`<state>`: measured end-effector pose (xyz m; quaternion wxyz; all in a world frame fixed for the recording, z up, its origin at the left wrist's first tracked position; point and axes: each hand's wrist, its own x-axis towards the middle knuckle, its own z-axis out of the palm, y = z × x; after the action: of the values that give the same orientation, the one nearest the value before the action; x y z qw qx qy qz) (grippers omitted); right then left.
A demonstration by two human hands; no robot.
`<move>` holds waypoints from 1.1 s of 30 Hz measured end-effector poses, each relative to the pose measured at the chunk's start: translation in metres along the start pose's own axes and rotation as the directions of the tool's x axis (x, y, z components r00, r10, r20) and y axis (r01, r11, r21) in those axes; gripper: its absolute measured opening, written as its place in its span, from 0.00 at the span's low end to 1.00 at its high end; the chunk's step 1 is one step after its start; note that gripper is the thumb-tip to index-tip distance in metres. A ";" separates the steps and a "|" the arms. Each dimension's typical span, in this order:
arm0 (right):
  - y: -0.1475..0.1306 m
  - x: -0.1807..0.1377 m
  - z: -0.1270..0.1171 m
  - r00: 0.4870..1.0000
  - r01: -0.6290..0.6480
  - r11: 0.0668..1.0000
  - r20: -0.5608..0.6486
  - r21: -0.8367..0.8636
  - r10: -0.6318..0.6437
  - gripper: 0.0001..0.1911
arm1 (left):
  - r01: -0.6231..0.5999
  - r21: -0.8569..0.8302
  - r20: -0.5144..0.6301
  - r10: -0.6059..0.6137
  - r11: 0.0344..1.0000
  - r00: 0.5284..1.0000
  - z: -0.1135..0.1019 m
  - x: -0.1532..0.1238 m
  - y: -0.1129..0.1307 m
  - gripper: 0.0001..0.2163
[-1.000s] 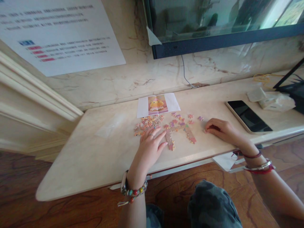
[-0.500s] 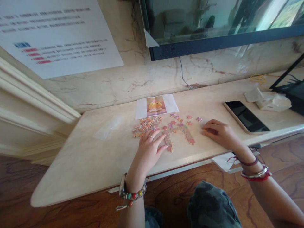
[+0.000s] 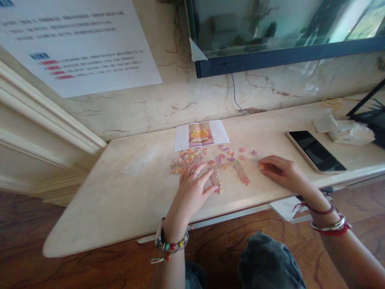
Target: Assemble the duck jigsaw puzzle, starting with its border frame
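Fingers spread, my left hand (image 3: 194,188) rests between a heap of loose jigsaw puzzle pieces (image 3: 187,157) and a partly joined puzzle section (image 3: 243,176). Its thumb touches the lower left end of that section. To the right, my right hand (image 3: 278,170) pinches a small yellow-orange puzzle piece (image 3: 261,165) between thumb and fingertips, just above the tabletop. Several pink and purple pieces (image 3: 242,150) lie apart behind the joined section. A printed picture of two yellow figures (image 3: 201,135) lies flat behind the heap.
A phone (image 3: 315,151) lies on the pale tabletop (image 3: 102,200) at the right, with a tissue pack (image 3: 350,132) and a black device (image 3: 373,120) beyond it. A clear plastic bag (image 3: 140,160) lies left of the heap. A screen (image 3: 270,60) hangs above the back edge.
The view has shifted slightly, moving everything a little to the right. The yellow-orange piece in my right fingertips shows more clearly now. My left hand stays by the heap.
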<state>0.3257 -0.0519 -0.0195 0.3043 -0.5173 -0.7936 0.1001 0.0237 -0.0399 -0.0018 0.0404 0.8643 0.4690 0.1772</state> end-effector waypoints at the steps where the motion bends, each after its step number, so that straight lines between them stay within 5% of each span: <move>1: 0.000 0.000 0.000 1.000 0.001 1.000 -0.004 0.003 -0.001 0.11 | -0.001 -0.005 -0.003 0.001 1.000 1.000 0.000 0.000 0.001 0.19; 11: 0.002 0.006 0.000 0.998 0.026 0.999 -0.062 0.048 -0.023 0.12 | 0.030 -0.051 0.004 -0.030 0.998 1.000 0.001 0.002 0.003 0.10; 18: -0.009 0.049 -0.014 0.989 0.046 0.998 -0.145 0.039 -0.040 0.09 | -0.005 -0.052 -0.042 0.003 0.999 0.999 -0.005 0.001 0.002 0.06; 26: -0.017 0.115 0.013 0.963 0.167 0.986 0.221 -0.026 -0.157 0.09 | 0.015 -0.026 -0.062 -0.017 1.000 0.998 -0.007 0.003 -0.006 0.06; 33: -0.006 0.111 0.026 0.949 0.128 0.990 0.299 -0.063 -0.103 0.09 | -0.016 -0.032 -0.108 0.013 0.999 0.994 -0.004 0.005 -0.010 0.07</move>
<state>0.2745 0.0468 0.0047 0.1664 -0.4613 -0.8624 0.1257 0.0172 -0.0311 0.0006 0.0281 0.8561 0.4611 0.2315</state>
